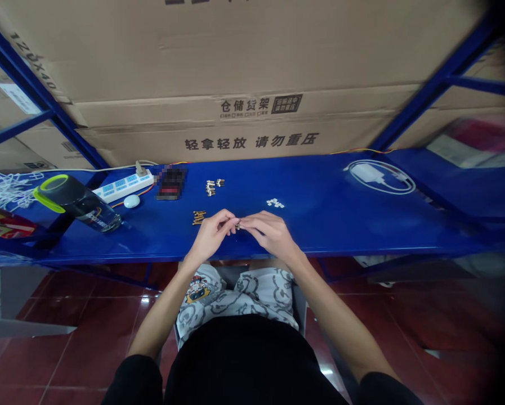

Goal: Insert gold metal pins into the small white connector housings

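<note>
My left hand and my right hand meet over the front of the blue table, fingertips pinched together. Between them shows a small brass-coloured piece, mostly covered by the fingers. Just beyond my left hand lies a small pile of brass-coloured, rod-like pieces. Farther back is a group of similar pieces with white parts, with a few more pieces beside it. Several small white pieces lie beyond my right hand. Their exact kind is too small to make out.
On the left of the blue table are a dark bottle lying tilted, a white power strip, a round white object and a blurred dark item. A white cable with charger lies right. Cardboard stands behind.
</note>
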`<state>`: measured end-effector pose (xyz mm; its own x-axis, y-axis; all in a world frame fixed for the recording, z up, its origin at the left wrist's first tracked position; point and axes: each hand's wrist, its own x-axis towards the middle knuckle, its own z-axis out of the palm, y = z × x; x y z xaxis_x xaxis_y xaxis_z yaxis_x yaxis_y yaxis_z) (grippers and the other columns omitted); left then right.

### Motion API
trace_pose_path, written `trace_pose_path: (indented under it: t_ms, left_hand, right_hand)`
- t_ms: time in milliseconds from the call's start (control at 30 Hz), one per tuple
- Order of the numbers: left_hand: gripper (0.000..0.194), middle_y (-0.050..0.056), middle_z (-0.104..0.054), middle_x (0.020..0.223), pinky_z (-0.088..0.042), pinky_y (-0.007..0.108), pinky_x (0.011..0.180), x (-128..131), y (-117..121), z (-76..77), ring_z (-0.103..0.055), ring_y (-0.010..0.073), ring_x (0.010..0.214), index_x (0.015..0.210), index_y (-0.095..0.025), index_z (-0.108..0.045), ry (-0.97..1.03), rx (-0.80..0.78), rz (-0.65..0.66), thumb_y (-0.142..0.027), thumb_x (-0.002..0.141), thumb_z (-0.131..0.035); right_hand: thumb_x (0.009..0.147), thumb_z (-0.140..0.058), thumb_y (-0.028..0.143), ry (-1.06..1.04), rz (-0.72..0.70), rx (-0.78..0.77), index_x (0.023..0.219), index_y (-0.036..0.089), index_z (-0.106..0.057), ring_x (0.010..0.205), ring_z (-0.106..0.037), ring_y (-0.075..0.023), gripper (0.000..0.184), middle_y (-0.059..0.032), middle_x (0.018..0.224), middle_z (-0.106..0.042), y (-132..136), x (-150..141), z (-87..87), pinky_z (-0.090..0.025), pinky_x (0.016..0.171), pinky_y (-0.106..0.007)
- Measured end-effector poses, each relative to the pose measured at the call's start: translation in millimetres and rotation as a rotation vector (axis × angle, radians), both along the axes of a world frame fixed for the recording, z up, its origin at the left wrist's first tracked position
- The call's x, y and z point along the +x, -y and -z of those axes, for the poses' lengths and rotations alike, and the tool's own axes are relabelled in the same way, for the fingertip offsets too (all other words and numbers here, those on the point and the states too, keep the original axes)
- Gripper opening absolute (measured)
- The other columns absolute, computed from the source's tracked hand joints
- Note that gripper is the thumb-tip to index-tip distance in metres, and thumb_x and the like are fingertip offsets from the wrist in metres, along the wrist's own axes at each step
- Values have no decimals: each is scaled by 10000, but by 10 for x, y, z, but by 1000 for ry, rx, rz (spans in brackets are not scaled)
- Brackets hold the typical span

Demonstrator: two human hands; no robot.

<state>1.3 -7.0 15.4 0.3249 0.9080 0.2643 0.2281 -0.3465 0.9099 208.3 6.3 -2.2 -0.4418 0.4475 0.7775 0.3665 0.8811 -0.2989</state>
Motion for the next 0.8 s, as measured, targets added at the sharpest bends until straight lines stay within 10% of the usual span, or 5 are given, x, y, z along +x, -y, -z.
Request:
trace_pose_path:
  t_ms: [800]
  left_hand:
    - [196, -40, -569, 713, -406, 224, 620, -2, 37, -23, -506, 112, 623, 1093, -223, -535, -23, 20, 30, -408, 1031, -516]
  right_hand:
    - [950, -666, 188, -104, -77, -103, 1041, 260, -743, 885, -759, -182, 140, -39, 991, -803, 5, 1, -39, -595, 796, -365]
